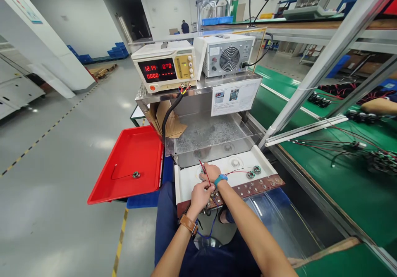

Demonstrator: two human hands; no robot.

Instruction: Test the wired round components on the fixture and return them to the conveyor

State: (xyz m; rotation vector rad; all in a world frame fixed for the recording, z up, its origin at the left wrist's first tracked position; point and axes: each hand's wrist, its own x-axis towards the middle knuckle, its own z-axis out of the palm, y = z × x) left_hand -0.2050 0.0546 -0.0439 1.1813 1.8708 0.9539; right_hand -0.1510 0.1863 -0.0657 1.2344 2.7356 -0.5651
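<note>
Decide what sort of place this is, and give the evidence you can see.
Probably a factory floor, perhaps for electronics assembly: there is a power supply with lit red digits, small round wired parts in a white tray, and black-and-yellow tape marking the floor.

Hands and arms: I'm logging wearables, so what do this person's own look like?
The left hand is gloveless, with a wide brown strap at the wrist. The right hand, also gloveless, has a blue band there. No sleeves show.
</note>
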